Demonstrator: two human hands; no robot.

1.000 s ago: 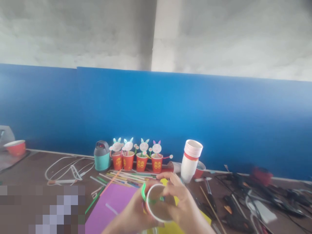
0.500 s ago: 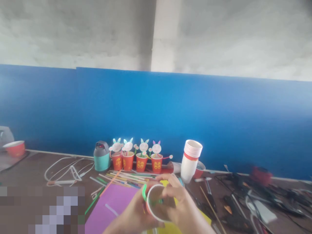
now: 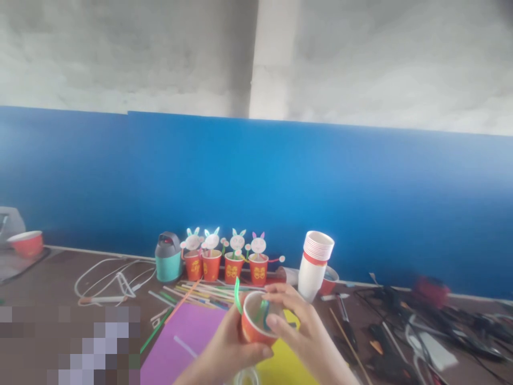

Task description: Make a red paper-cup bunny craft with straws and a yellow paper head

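Wrapped around a red paper cup (image 3: 257, 332) is my left hand (image 3: 230, 342), its thumb across the cup's front. The cup's white rim tilts toward me. A bright green straw (image 3: 238, 295) sticks up at the cup's left side, and green and dark teal strips show inside. My right hand (image 3: 302, 323) is at the cup's right rim, thumb near the teal strip and fingers over the far side. Whether its fingertips also pinch the strip I cannot tell. Purple paper (image 3: 188, 342) and yellow paper (image 3: 288, 358) lie beneath my hands.
Behind stand several red cups with rabbit-head figures (image 3: 237, 266), a teal-and-grey container (image 3: 168, 262) and a tilted white cup stack (image 3: 315, 267). Loose coloured sticks (image 3: 204, 293) lie before them. Cables and tools (image 3: 401, 321) clutter the right. A clear round item (image 3: 247, 377) sits below the cup.
The cup has turned more upright, so its red side faces me and the green straw stands higher. My right hand has drawn back from the opening to the right rim.
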